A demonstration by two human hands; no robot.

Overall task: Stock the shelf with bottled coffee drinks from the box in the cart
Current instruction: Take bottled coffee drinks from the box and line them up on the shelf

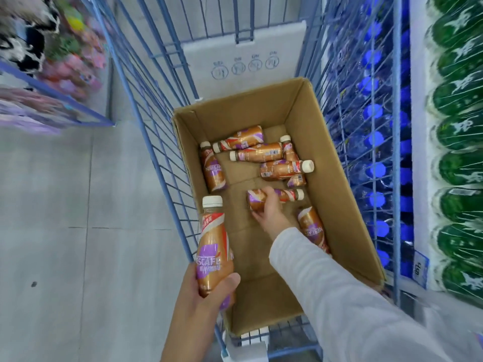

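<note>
An open cardboard box (pixel 337 163) sits in a blue wire cart (pixel 162 163). Several copper-and-purple coffee bottles with white caps lie loose on its floor, most bunched at the far end (pixel 261 152). My left hand (pixel 201 296) holds one coffee bottle (pixel 214 246) upright over the box's near left edge. My right hand (pixel 269 207) reaches down into the box and closes around a bottle lying on its side (pixel 287 195). One more bottle (pixel 312 227) rests against the right wall, partly behind my grey sleeve.
Shelves on the right hold blue-capped water bottles (pixel 376 168) and green bottles (pixel 460 163). A white panel with symbols (pixel 243 64) stands at the cart's far end. A blue rack of colourful goods (pixel 52 82) stands at the left over grey floor.
</note>
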